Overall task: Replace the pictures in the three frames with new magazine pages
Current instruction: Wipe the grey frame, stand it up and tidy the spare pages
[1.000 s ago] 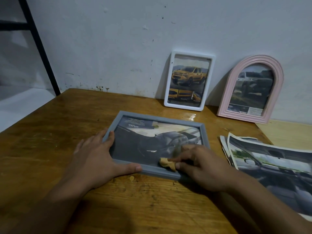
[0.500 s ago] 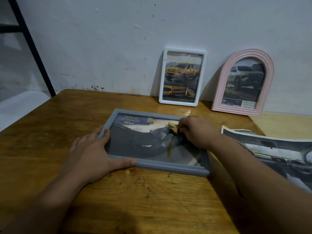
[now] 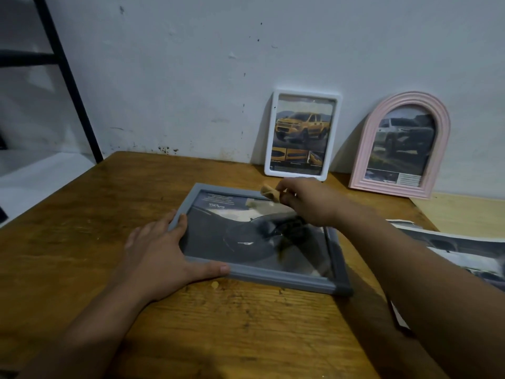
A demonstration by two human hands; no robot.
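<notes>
We see a worn brown wooden table [image 3: 82, 269] set against a pale, scuffed wall [image 3: 191, 77], with a black metal rack leg [image 3: 68, 77] standing at the far left. Loose torn magazine pages with dark car pictures [image 3: 451, 250] lie on the table's right side, partly hidden under the right forearm. A grey rectangular picture frame [image 3: 273, 279] lies flat on the table in front of us, face up, holding a page with a dark car. Against the wall stands a pink arched frame [image 3: 363, 149] with a pale off-road vehicle inside, and just beside it, to its left, a white rectangular frame [image 3: 337, 132] showing a yellow pickup; both lean back on the wall, well apart from the grey one. Our left hand [image 3: 161, 253] lies spread and pressed flat over the grey frame's near left corner, thumb along its front edge. Our right hand [image 3: 306, 201] hovers above the frame's far edge, fingertips pinching a small crumpled tan cloth [image 3: 269, 193]. A tiny tan crumb [image 3: 215, 285] sits on the table just before the frame.
</notes>
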